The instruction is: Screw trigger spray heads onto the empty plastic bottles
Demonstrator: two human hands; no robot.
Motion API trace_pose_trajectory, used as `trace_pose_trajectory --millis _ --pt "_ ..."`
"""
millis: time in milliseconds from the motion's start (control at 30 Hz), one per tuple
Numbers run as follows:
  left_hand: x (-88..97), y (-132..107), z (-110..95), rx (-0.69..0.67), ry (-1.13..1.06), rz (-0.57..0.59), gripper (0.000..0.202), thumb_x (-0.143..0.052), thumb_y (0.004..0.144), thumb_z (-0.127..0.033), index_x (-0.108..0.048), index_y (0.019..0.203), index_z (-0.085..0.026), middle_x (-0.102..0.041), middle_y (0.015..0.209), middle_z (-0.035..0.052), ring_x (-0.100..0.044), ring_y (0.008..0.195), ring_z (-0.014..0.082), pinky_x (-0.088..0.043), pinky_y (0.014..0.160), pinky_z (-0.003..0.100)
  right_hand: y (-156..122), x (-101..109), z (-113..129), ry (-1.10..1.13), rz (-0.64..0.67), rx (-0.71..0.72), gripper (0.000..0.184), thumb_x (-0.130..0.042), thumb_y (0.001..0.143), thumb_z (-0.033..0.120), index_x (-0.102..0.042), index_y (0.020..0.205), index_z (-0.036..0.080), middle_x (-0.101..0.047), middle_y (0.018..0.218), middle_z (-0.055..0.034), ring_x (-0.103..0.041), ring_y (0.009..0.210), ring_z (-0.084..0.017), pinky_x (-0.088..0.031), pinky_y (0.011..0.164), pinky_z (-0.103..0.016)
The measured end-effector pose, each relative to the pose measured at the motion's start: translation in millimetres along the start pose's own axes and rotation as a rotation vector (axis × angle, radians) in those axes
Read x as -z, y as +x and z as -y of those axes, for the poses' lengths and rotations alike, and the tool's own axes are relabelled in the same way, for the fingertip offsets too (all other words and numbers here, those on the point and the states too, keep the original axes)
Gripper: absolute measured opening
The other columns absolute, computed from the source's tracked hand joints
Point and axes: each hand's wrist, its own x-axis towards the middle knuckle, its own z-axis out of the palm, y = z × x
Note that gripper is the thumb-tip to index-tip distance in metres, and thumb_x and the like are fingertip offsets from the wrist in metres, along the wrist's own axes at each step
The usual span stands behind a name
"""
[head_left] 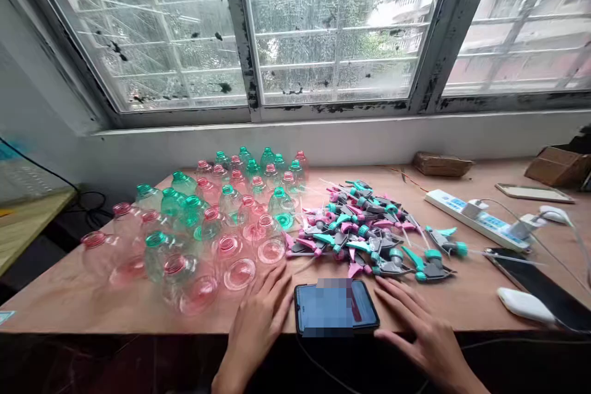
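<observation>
My left hand [261, 308] lies flat on the table's front edge, fingers stretched forward, just left of a smartphone [330, 306]. To the right of that phone, my right hand [418, 323] rests with its fingers spread on the wood. Neither hand holds anything. The phone lies face up with its screen lit and partly blurred out. Beyond my left hand stand many clear plastic bottles with pink or green tints, such as a pink bottle [229, 258], all uncapped. Past the phone is a heap of trigger spray heads [357, 228] in pink, teal and grey.
At the right are a white power strip [478, 220] with plugged-in chargers, a dark phone [540, 289] and a white oval device [525, 306]. Farther back lie a brown packet [442, 164], a white-framed flat device [534, 192] and a cardboard box [559, 166]. Windows rise behind the table.
</observation>
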Motion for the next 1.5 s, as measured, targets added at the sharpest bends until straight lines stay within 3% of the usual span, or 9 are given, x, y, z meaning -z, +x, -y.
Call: trace_pose_trajectory --millis 333,467,533,600,800,933,1133,1300,1500 --pt "1.2 -0.4 -0.6 -0.065 -0.174 -0.119 0.031 -0.051 0.101 -0.022 -0.062 0.13 -0.029 -0.066 0.14 0.0044 -0.06 0.13 0.026 -0.054 0.106 0.049 -1.6 -2.2 -2.8 0.042 -0.013 -0.015 0.062 -0.067 0.093 0.051 -0.047 0.146 0.027 -0.061 0.147 -0.0078 -0.059 0.132 -0.036 -0.059 0.1 -0.052" --pt "22.7 -5.9 -9.9 -0.225 -0.336 -0.543 0.034 -0.058 0.095 -0.006 -0.065 0.12 -0.028 -0.072 0.115 0.0033 -0.066 0.116 0.0203 -0.054 0.101 0.038 -0.7 -1.8 -3.1 0.07 -0.019 -0.019 0.06 -0.068 0.092 0.05 -0.05 0.145 0.028 -0.062 0.147 -0.007 -0.06 0.132 -0.036 -0.059 0.101 -0.051" --pt "41.5 -2.1 -14.6 -0.11 -0.243 -0.828 0.037 -0.069 0.088 -0.006 -0.066 0.118 -0.027 -0.069 0.12 0.0052 -0.061 0.122 0.0256 -0.046 0.11 0.047 -0.1 -1.9 -3.1 0.084 -0.017 -0.025 0.06 -0.069 0.091 0.05 -0.052 0.145 0.029 -0.063 0.147 -0.0064 -0.06 0.132 -0.036 -0.058 0.101 -0.05" --pt "59.0 6.9 -13.7 0.028 -0.195 -0.949 0.043 -0.072 0.088 -0.014 -0.062 0.128 -0.026 -0.063 0.13 0.0087 -0.054 0.131 0.0297 -0.039 0.116 0.054 0.2 -2.3 -3.0 0.096 -0.018 -0.032 0.061 -0.07 0.09 0.05 -0.052 0.145 0.029 -0.062 0.147 -0.0061 -0.06 0.132 -0.037 -0.059 0.101 -0.05" --pt "60.9 35.5 11.0 0.156 -0.081 -0.641 0.047 -0.065 0.094 -0.038 -0.054 0.138 -0.023 -0.057 0.142 0.0134 -0.054 0.133 0.035 -0.048 0.109 0.055 2.1 -2.2 -3.0 0.138 -0.028 -0.048 0.062 -0.073 0.088 0.049 -0.054 0.145 0.03 -0.062 0.147 -0.006 -0.061 0.13 -0.038 -0.06 0.099 -0.053" --pt "36.0 35.9 12.9 0.199 -0.072 -0.808 0.057 -0.065 0.095 -0.031 -0.044 0.147 -0.024 -0.049 0.149 0.0141 -0.049 0.14 0.0329 -0.041 0.117 0.052 1.9 2.5 -3.3 0.253 -0.011 -0.091 0.051 -0.073 0.089 0.048 -0.062 0.136 0.032 -0.065 0.144 -0.0052 -0.062 0.129 -0.038 -0.057 0.101 -0.056" --pt "15.6 20.9 8.1 0.273 -0.361 -0.88 0.091 -0.076 0.087 -0.033 -0.021 0.159 -0.025 -0.039 0.161 0.0148 -0.039 0.149 0.0327 -0.036 0.121 0.051 10.9 16.0 3.9 0.508 -0.171 -0.337 0.025 -0.057 0.1 0.039 -0.068 0.121 0.031 -0.073 0.124 -0.0053 -0.065 0.122 -0.031 -0.057 0.103 -0.049" --pt "11.4 9.4 1.0 0.234 -0.391 -0.918 0.076 -0.078 0.085 -0.031 -0.042 0.151 -0.027 -0.042 0.158 0.0115 -0.039 0.148 0.0333 -0.031 0.124 0.053 56.9 28.7 -1.7 0.401 -0.167 -0.154 0.024 -0.054 0.101 0.031 -0.07 0.119 0.031 -0.069 0.129 -0.0063 -0.059 0.126 -0.031 -0.05 0.105 -0.049" --pt "12.3 0.5 -8.1 0.184 -0.6 -0.966 0.06 -0.073 0.088 -0.028 -0.049 0.144 -0.03 -0.053 0.15 0.0092 -0.047 0.142 0.0329 -0.042 0.116 0.054 118.5 31.8 -30.3 0.163 -0.113 -0.188 0.031 -0.053 0.101 0.027 -0.064 0.129 0.021 -0.064 0.136 -0.0115 -0.055 0.128 -0.03 -0.047 0.107 -0.047"
